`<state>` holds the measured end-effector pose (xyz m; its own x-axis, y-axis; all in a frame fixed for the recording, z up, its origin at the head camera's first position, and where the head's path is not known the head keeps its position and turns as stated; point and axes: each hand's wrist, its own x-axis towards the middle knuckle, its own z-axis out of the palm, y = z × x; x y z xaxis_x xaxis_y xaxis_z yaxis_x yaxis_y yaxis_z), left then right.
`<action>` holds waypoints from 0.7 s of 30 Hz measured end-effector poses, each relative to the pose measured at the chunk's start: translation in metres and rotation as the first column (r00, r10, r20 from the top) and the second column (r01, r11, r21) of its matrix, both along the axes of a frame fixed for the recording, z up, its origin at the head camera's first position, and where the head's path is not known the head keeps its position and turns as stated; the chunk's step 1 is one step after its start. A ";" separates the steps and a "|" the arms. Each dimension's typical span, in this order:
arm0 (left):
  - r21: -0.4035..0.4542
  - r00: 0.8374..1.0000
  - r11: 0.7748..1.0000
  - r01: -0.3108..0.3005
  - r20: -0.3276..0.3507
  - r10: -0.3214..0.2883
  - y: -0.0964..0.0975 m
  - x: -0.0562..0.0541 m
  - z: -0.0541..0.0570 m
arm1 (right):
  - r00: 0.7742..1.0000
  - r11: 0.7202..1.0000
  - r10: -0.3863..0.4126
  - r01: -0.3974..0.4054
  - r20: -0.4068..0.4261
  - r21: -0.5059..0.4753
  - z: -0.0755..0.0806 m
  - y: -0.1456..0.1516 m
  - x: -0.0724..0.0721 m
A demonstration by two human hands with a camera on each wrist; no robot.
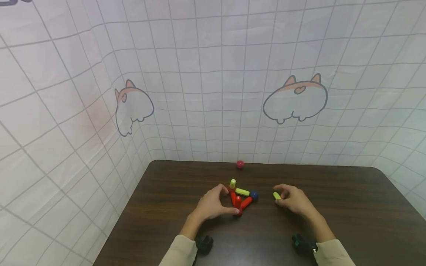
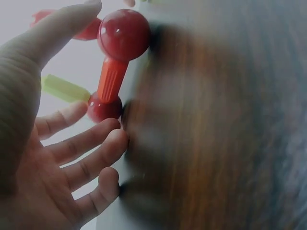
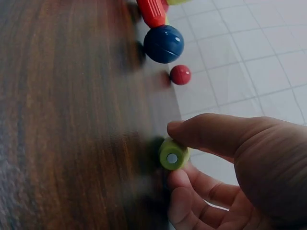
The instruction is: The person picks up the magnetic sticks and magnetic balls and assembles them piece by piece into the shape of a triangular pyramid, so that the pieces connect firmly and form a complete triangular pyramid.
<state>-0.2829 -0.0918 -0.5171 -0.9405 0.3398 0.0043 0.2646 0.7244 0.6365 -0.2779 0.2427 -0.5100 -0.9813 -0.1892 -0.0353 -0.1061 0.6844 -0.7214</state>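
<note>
A triangle of magnetic rods and balls lies on the table. Its corners are a blue ball (image 1: 254,195), a near red ball (image 2: 124,35) and a far red ball (image 2: 104,108). Two red rods and a yellow-green rod (image 1: 242,192) form the sides. Another red rod (image 1: 237,201) stands up from the near red ball, and a yellow-green rod (image 1: 233,183) from the far one. My left hand (image 1: 212,204) holds the triangle's left side, thumb at the near ball, fingers at the far one. To the right, my right hand (image 1: 294,199) pinches a loose yellow-green rod (image 3: 173,154), its metal-tipped end showing.
A loose red ball (image 1: 240,164) lies at the back edge of the dark wooden table (image 1: 173,184). Behind and to the left hangs a white grid-patterned cloth (image 1: 206,81). Dark devices are strapped to both wrists.
</note>
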 end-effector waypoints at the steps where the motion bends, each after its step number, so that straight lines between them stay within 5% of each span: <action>1: -0.002 1.000 1.000 -0.004 -0.004 0.004 0.001 0.000 0.000 | 1.000 1.000 0.001 -0.001 0.001 0.005 0.000 0.000 0.000; 10: 0.030 0.995 0.996 0.080 -0.055 -0.079 0.006 0.004 -0.002 | 1.000 1.000 0.019 -0.019 -0.006 0.009 0.000 0.003 0.001; 21: 0.106 0.992 0.986 0.127 -0.033 -0.124 0.001 0.002 -0.002 | 0.998 0.987 0.027 -0.035 -0.051 -0.159 0.002 0.006 -0.005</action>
<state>-0.2812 -0.0905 -0.5189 -0.8894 0.4516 0.0708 0.3666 0.6123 0.7005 -0.2825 0.2483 -0.5078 -0.9746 -0.2193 0.0456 -0.1633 0.5562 -0.8149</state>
